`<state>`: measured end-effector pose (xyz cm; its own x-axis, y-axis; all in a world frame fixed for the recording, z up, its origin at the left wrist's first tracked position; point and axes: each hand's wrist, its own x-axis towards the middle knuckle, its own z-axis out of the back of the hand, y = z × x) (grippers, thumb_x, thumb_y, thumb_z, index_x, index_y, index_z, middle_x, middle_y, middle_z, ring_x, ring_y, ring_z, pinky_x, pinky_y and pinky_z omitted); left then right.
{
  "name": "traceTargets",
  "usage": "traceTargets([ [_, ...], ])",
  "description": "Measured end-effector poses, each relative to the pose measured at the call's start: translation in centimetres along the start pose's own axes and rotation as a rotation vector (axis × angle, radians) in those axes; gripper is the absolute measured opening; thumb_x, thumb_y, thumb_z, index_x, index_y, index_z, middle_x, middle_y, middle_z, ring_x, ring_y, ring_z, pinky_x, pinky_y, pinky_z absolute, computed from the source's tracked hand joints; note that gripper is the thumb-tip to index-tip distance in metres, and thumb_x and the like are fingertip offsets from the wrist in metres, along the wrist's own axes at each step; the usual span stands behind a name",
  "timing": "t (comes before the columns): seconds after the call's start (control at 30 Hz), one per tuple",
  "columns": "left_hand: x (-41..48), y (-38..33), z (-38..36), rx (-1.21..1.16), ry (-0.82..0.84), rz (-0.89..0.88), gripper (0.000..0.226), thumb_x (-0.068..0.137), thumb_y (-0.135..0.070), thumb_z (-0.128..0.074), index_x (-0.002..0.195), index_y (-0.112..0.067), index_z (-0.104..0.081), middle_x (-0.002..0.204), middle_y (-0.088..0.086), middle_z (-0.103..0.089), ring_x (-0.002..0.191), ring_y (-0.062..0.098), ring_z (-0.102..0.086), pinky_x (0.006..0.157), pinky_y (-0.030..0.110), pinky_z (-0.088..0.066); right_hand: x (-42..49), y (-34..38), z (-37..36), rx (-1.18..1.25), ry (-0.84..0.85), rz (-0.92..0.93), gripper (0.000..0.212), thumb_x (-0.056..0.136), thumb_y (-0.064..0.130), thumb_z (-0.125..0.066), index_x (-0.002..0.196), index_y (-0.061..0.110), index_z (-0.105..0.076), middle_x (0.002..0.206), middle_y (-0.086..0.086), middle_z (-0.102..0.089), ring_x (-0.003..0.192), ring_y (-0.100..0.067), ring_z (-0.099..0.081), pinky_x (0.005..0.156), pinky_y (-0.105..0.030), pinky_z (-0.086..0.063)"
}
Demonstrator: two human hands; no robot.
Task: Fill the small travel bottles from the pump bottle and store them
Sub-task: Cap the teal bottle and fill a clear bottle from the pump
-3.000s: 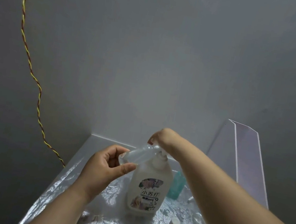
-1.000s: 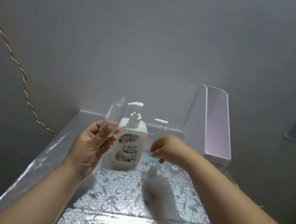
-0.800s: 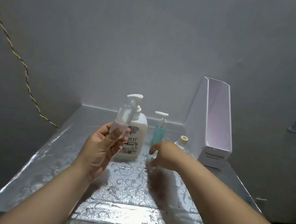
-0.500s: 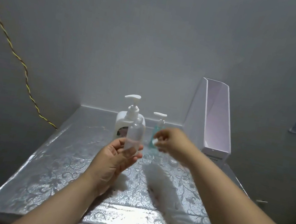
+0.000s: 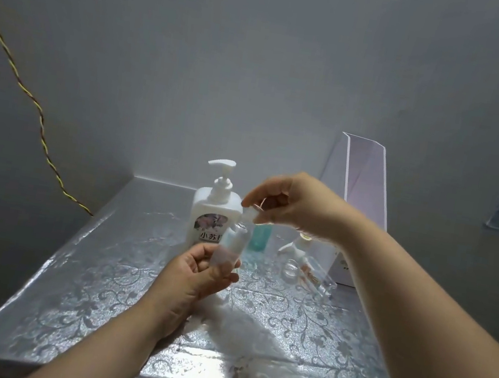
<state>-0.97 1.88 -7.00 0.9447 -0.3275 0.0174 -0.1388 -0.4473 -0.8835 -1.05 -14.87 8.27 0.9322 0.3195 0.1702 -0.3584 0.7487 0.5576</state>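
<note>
The left hand (image 5: 195, 275) grips a clear travel bottle (image 5: 231, 246) upright, near the white pump bottle (image 5: 213, 212). Just above its neck, the right hand (image 5: 295, 201) pinches a small white cap (image 5: 249, 212).

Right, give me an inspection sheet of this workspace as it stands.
Surface: table under a shiny floral-patterned cover.
Job's things: pump bottle upright at the back; travel bottle uncapped; white cap just above its neck.
Clutter: teal bottle behind; clear bottle lying on its side; white box at right.
Hands: left hand grips the travel bottle; right hand pinches the white cap.
Cables: twisted yellow-red cord along the left wall.
Surroundings: grey wall.
</note>
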Motion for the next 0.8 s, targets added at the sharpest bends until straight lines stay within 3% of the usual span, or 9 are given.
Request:
traceTargets([
  [0.13, 0.0, 0.0, 0.0, 0.006, -0.005, -0.016, 0.064, 0.051, -0.022, -0.086, 0.107, -0.001, -0.062, 0.098, 0.016, -0.073, 0.082, 0.022, -0.071, 0.075, 0.026, -0.059, 0.1, 0.5, -0.7, -0.124, 0.013, 0.046, 0.025, 0.079, 0.010, -0.075, 0.102, 0.020, -0.074, 0.062, 0.020, -0.057, 0.051, 0.012, -0.050, 0.055, 0.000, -0.038],
  [0.27, 0.1, 0.2, 0.1, 0.039, -0.020, -0.035, 0.057, 0.053, -0.019, -0.080, 0.106, -0.003, -0.063, 0.091, 0.014, -0.073, 0.082, 0.023, -0.069, 0.079, 0.031, -0.055, 0.1, 0.7, -1.0, -0.250, -0.006, 0.032, 0.022, 0.077, 0.026, -0.077, 0.096, 0.014, -0.074, 0.071, 0.011, -0.063, 0.054, 0.003, -0.052, 0.055, -0.006, -0.040],
  [0.33, 0.1, 0.2, 0.2, 0.061, -0.022, -0.054, 0.059, 0.052, -0.020, -0.081, 0.106, -0.004, -0.064, 0.090, 0.013, -0.073, 0.084, 0.024, -0.068, 0.079, 0.030, -0.056, 0.3, 1.0, -1.4, -0.392, -0.028, -0.005, 0.039, 0.078, 0.043, -0.072, 0.086, 0.005, -0.070, 0.071, -0.006, -0.067, 0.050, -0.009, -0.050, 0.053, -0.020, -0.041],
  [0.4, 0.0, 0.2, 0.1, 0.081, -0.018, -0.067, 0.058, 0.053, -0.021, -0.081, 0.106, -0.004, -0.064, 0.089, 0.011, -0.073, 0.084, 0.023, -0.069, 0.081, 0.029, -0.057, 0.3, 1.2, -1.6, -0.462, -0.051, -0.029, 0.053, 0.081, 0.055, -0.061, 0.082, 0.002, -0.066, 0.071, -0.011, -0.068, 0.047, -0.013, -0.049, 0.052, -0.023, -0.040],
  [0.5, 0.0, 0.2, 0.2, 0.089, -0.026, -0.070, 0.057, 0.054, -0.022, -0.081, 0.105, -0.004, -0.064, 0.092, 0.013, -0.073, 0.083, 0.023, -0.069, 0.084, 0.033, -0.054, -0.1, 1.5, -1.1, -0.243, 0.030, -0.068, 0.039, 0.080, 0.045, -0.068, 0.099, 0.013, -0.062, 0.071, 0.003, -0.063, 0.053, -0.011, -0.058, 0.056, -0.022, -0.047],
  [0.57, 0.1, 0.2, 0.3, 0.089, -0.030, -0.067, 0.056, 0.053, -0.022, -0.081, 0.104, -0.005, -0.065, 0.092, 0.013, -0.073, 0.084, 0.023, -0.069, 0.084, 0.035, -0.054, -0.2, 1.5, -1.1, -0.288, 0.077, -0.053, 0.026, 0.083, 0.031, -0.071, 0.100, 0.014, -0.062, 0.068, 0.007, -0.061, 0.056, -0.013, -0.061, 0.055, -0.020, -0.048],
  [0.6, 0.1, 0.2, 0.4, 0.091, -0.030, -0.063, 0.056, 0.053, -0.022, -0.082, 0.103, -0.005, -0.065, 0.092, 0.013, -0.073, 0.084, 0.023, -0.069, 0.084, 0.035, -0.053, -0.2, 1.4, -1.2, -0.344, 0.083, -0.065, 0.024, 0.086, 0.033, -0.066, 0.095, 0.011, -0.063, 0.065, 0.005, -0.062, 0.053, -0.014, -0.061, 0.053, -0.019, -0.047],
  [0.7, 0.1, 0.3, 0.4, 0.099, -0.031, -0.058, 0.052, 0.056, -0.019, -0.081, 0.104, -0.005, -0.065, 0.092, 0.012, -0.073, 0.084, 0.023, -0.069, 0.083, 0.034, -0.055, -0.1, 1.4, -1.5, -0.422, 0.068, -0.121, 0.049, 0.090, 0.053, -0.050, 0.086, 0.006, -0.064, 0.064, -0.002, -0.066, 0.047, -0.016, -0.058, 0.052, -0.021, -0.047],
  [0.8, 0.1, 0.3, 0.5, 0.106, -0.033, -0.060, 0.048, 0.058, -0.016, -0.081, 0.102, -0.006, -0.066, 0.093, 0.013, -0.073, 0.084, 0.024, -0.068, 0.083, 0.037, -0.053, -0.3, 1.4, -1.2, -0.298, 0.086, -0.104, 0.032, 0.084, 0.038, -0.067, 0.102, 0.012, -0.062, 0.069, 0.006, -0.063, 0.052, -0.009, -0.059, 0.056, -0.020, -0.051],
])
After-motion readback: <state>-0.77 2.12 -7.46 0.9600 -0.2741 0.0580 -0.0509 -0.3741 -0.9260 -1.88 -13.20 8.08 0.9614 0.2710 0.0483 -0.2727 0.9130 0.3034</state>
